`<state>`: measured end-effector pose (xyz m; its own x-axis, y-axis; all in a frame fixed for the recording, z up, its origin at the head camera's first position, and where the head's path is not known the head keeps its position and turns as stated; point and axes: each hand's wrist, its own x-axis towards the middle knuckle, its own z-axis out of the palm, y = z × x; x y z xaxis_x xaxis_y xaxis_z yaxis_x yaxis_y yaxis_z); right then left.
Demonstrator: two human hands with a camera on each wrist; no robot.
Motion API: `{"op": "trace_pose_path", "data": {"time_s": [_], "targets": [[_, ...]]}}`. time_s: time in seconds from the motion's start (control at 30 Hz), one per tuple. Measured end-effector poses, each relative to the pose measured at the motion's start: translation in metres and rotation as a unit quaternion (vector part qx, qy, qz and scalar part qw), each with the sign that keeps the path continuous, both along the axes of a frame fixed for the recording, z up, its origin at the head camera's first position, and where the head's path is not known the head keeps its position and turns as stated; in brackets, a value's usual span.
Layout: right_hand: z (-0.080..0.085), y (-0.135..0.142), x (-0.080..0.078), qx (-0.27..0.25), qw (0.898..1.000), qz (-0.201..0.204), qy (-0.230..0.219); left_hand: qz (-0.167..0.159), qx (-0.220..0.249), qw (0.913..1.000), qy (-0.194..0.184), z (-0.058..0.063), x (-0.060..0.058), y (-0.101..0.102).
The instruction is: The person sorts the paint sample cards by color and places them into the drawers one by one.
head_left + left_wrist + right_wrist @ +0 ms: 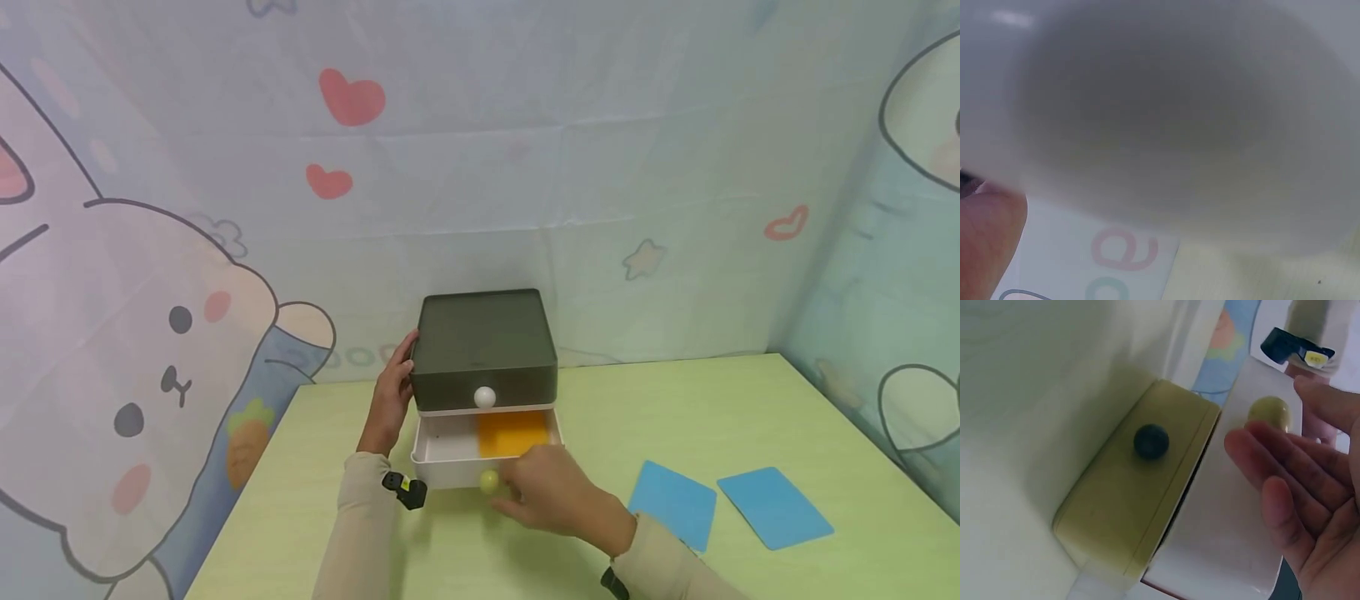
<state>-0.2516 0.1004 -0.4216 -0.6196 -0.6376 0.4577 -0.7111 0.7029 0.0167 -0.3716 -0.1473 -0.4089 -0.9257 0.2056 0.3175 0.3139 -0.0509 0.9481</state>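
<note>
A small drawer box with a dark grey-green top (483, 329) and a white knob (485, 397) stands on the table. Below its top drawer, a white drawer (457, 472) with a yellow-green knob (489, 482) is pulled out, and an orange card (512, 433) lies inside. My left hand (390, 400) rests against the box's left side; in the left wrist view only a digit (988, 240) shows beside a blurred pale surface. My right hand (551, 492) is at the drawer front, loosely extended fingers (1241, 450) overlapping the knob's edge in the right wrist view.
Two blue cards (678, 504) lie flat on the pale green table (675, 408), right of the box. The right wrist view shows a lower, yellowish drawer (1110, 494) with a dark knob (1151, 442). A printed cloth (480, 167) hangs behind the table.
</note>
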Motion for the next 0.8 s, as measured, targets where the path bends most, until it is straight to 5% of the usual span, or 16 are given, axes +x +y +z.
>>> {"op": "trace_pose_path", "data": {"time_s": [0.57, 0.8], "targets": [[-0.024, -0.018, 0.006, -0.032, 0.985, -0.095, 0.141, -0.002, 0.006, 1.0000, -0.001, -0.001, -0.001, 0.000], [-0.024, -0.019, 0.006, -0.029, 0.985, -0.097, 0.140, 0.005, -0.012, 0.9999, 0.008, -0.002, 0.000, 0.000]]}}
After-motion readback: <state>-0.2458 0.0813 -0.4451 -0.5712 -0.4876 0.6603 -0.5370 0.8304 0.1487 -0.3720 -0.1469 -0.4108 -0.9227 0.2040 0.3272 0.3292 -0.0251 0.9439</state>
